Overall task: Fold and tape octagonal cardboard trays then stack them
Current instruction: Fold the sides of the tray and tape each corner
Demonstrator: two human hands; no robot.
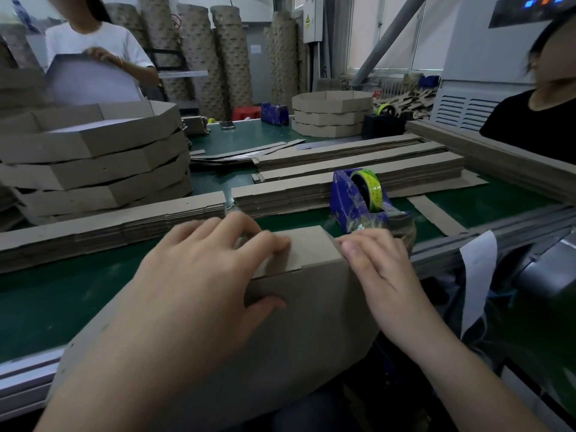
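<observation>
A brown cardboard tray point(311, 310) stands tilted against the front edge of the green table, one folded corner uppermost. My left hand point(205, 275) grips that corner, fingers curled over the folded flap and thumb on the outer wall. My right hand point(380, 269) pinches a strip of clear tape point(402, 229) at the flap's right edge. The tape comes from the blue tape dispenser point(346, 198), which holds a yellow-green roll just behind my right hand. A stack of folded octagonal trays point(93, 163) rises at the left.
Piles of flat cardboard blanks point(343, 182) lie across the green table point(56, 294). Further back are a second stack of trays point(330, 116) and a black tape dispenser point(383, 123). One person in white point(93, 42) holds a tray at far left; another in black point(536, 120) sits at right.
</observation>
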